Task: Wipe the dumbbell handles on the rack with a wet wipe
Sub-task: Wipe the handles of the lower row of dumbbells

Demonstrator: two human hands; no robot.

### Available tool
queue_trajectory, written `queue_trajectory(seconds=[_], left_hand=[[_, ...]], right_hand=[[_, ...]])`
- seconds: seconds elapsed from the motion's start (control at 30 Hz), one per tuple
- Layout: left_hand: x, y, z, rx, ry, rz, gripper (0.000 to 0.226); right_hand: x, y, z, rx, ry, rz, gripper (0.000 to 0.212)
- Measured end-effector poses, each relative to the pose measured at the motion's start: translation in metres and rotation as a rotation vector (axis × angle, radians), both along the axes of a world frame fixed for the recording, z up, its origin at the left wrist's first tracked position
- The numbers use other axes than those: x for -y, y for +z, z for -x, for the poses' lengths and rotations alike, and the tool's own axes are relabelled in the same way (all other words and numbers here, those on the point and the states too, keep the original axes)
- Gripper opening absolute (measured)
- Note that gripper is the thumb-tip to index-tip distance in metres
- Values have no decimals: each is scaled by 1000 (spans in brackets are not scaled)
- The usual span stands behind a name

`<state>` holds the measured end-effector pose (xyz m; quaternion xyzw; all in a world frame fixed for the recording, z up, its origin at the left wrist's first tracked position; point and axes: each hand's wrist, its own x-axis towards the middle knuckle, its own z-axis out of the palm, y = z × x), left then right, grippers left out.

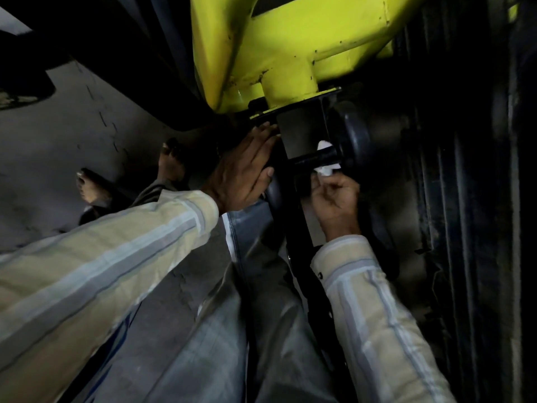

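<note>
Now right hand [334, 199] pinches wipe [325, 168] around the left-right dumbbell handle [315, 159]; left hand [244, 173] flat.

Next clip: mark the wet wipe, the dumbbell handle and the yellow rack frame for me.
wet wipe [325, 170]: head view, on the white fold under the handle.
dumbbell handle [315, 159]: head view, on the bare black bar left of the wipe.
yellow rack frame [290, 48]: head view, on its broad painted face.

yellow-green frame [290, 48] overhead; grey floor [72, 135] — bare feet [171, 161]
</note>
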<state>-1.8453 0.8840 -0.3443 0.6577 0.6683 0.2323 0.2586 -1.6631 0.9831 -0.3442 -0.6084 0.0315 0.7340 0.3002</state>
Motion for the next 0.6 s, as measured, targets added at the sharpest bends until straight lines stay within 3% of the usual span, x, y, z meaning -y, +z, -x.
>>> queue_trajectory(seconds=[0.17, 0.27, 0.43, 0.6], left_hand=[[-1, 0, 0, -1, 5, -8, 55], [-1, 1, 0, -11, 4, -20, 54], [-2, 1, 0, -7, -2, -12, 54], [-2, 1, -2, -13, 2, -30, 54]], right_hand=[[21, 5, 13, 82, 256, -41, 46], [10, 4, 6, 70, 171, -61, 59], [33, 14, 24, 177, 260, -160, 45], [4, 4, 25, 194, 117, -156, 62]])
